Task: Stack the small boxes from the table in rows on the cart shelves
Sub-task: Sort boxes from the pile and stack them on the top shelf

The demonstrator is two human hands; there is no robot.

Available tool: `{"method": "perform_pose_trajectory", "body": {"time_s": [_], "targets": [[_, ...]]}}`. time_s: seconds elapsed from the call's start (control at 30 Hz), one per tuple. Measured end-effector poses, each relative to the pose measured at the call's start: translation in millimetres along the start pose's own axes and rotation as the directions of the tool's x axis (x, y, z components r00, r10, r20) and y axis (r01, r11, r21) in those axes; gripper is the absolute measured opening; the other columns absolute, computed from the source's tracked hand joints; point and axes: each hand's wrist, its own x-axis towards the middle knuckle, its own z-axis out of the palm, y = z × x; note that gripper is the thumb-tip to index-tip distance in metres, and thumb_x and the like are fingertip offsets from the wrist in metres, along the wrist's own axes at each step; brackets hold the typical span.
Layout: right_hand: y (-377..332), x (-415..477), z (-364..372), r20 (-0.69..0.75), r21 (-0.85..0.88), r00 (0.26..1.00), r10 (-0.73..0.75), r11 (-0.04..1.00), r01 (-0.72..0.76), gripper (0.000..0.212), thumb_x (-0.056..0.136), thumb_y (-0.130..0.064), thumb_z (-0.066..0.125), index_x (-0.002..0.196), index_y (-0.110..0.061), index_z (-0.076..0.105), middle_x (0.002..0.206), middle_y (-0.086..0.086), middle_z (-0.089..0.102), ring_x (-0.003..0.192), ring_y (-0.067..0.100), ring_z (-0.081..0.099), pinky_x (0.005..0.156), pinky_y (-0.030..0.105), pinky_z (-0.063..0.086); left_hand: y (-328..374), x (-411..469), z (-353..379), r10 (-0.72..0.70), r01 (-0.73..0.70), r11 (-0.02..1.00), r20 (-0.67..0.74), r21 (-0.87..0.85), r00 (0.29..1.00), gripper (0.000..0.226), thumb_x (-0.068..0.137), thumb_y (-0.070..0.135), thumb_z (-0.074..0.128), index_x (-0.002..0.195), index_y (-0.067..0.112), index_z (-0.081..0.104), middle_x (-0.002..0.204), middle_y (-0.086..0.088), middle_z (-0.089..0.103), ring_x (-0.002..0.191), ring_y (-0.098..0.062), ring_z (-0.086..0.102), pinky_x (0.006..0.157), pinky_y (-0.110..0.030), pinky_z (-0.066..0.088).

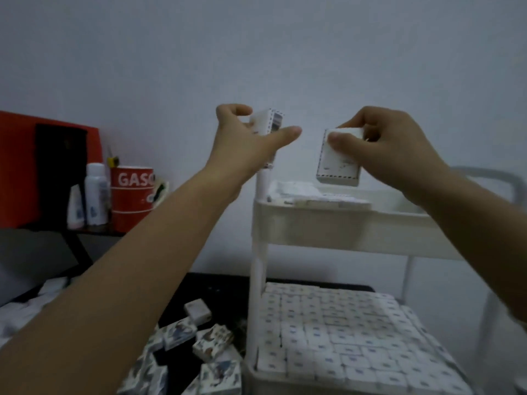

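I see the white plastic cart (pixel 310 223), its lower shelf (pixel 342 337) packed with rows of boxes. Loose printed boxes (pixel 199 337) lie on the dark table (pixel 222 292). Above the top shelf, my left hand (pixel 242 141) grips one small white box (pixel 269 124), and my right hand (pixel 387 146) pinches another small box (pixel 338 163).

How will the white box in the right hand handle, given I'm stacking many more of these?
The box in the right hand probably feels light, since fingertips alone hold it. It looks stiff: its edges stay straight. Its flat faces should stack steadily, like the tight rows on the lower shelf.
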Motion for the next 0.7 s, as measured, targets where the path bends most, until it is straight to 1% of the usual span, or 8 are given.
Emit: {"method": "perform_pose_trajectory", "body": {"time_s": [0.07,0.1,0.23,0.37,0.47,0.53,0.63,0.7], "targets": [[20.8,8.9,-16.9,-0.016,-0.043,0.999,0.049,0.998,-0.049,0.017,0.086,-0.043,0.064,0.086,-0.026,0.064,0.08,-0.009,0.065,0.061,-0.004,0.058,0.051,0.015,0.041,7.3,13.7,25.8,0.022,-0.025,0.999,0.056,0.048,0.998,0.071,0.062,0.043,0.087,0.114,0.025,0.042,0.111,-0.001,0.059,0.088,-0.013,0.068,0.07,-0.029,0.057],[30.5,12.1,-23.0,-0.015,-0.058,0.997,0.077,0.995,-0.078,0.017,0.086,-0.044,0.064,0.087,-0.027,0.063,0.081,-0.01,0.064,0.062,-0.005,0.058,0.051,0.016,0.041,8.1,20.6,38.4,0.023,-0.03,0.997,0.1,0.072,0.995,0.067,0.062,0.044,0.087,0.112,0.023,0.047,0.108,0.0,0.061,0.089,-0.012,0.067,0.069,-0.028,0.056],[62.9,20.6,-32.4,0.028,-0.107,0.987,0.159,0.982,-0.155,0.016,0.084,-0.045,0.065,0.087,-0.029,0.06,0.085,-0.007,0.065,0.072,0.009,0.06,0.06,0.029,0.046,-0.6,43.3,77.8,0.005,-0.036,0.992,0.241,0.124,0.971,0.048,0.068,0.044,0.084,0.103,0.02,0.061,0.096,0.003,0.067,0.087,-0.011,0.065,0.067,-0.024,0.051],[86.3,29.8,-28.6,0.045,-0.169,0.981,0.19,0.969,-0.18,0.024,0.085,-0.047,0.064,0.098,-0.027,0.061,0.085,-0.005,0.065,0.072,0.015,0.061,0.072,0.039,0.053,-16.5,64.0,101.8,-0.045,-0.015,0.973,0.257,0.229,0.965,0.05,0.071,0.043,0.082,0.108,0.025,0.052,0.1,0.004,0.059,0.086,-0.012,0.062,0.061,-0.026,0.05],[96.9,41.6,-21.8,0.067,-0.232,0.974,0.218,0.953,-0.197,0.03,0.087,-0.049,0.061,0.108,-0.028,0.059,0.086,-0.007,0.063,0.078,0.016,0.062,0.074,0.037,0.053,-27.1,76.2,116.8,-0.03,-0.066,0.91,0.224,0.409,0.974,0.051,0.071,0.046,0.081,0.107,0.023,0.052,0.109,-0.002,0.058,0.093,-0.02,0.061,0.077,-0.039,0.057],[102.5,51.4,-17.0,0.075,-0.275,0.972,0.223,0.942,-0.195,0.029,0.088,-0.05,0.058,0.11,-0.03,0.058,0.091,-0.005,0.065,0.077,0.017,0.062,0.066,0.032,0.049,-30.8,81.1,127.7,-0.026,-0.091,0.859,0.22,0.504,0.975,0.054,0.073,0.054,0.076,0.108,0.02,0.052,0.11,-0.003,0.057,0.096,-0.022,0.059,0.083,-0.041,0.056],[110.7,64.2,-9.9,0.076,-0.309,0.963,0.259,0.924,-0.225,0.027,0.091,-0.048,0.055,0.113,-0.033,0.055,0.085,-0.003,0.067,0.062,0.015,0.066,0.05,0.023,0.046,-29.1,84.6,143.9,-0.212,0.055,0.864,0.262,0.501,0.942,0.062,0.085,0.058,0.057,0.126,0.012,0.047,0.119,-0.008,0.057,0.107,-0.027,0.057,0.084,-0.035,0.05],[117.3,72.1,-4.5,0.09,-0.245,0.948,0.307,0.929,-0.277,0.029,0.093,-0.041,0.053,0.119,-0.028,0.055,0.083,0.0,0.067,0.06,0.016,0.069,0.053,0.027,0.055,-25.2,83.7,149.9,-0.297,0.143,0.888,0.306,0.437,0.905,0.047,0.092,0.034,0.043,0.129,0.005,0.044,0.121,-0.015,0.056,0.109,-0.03,0.056,0.081,-0.035,0.045]]}}
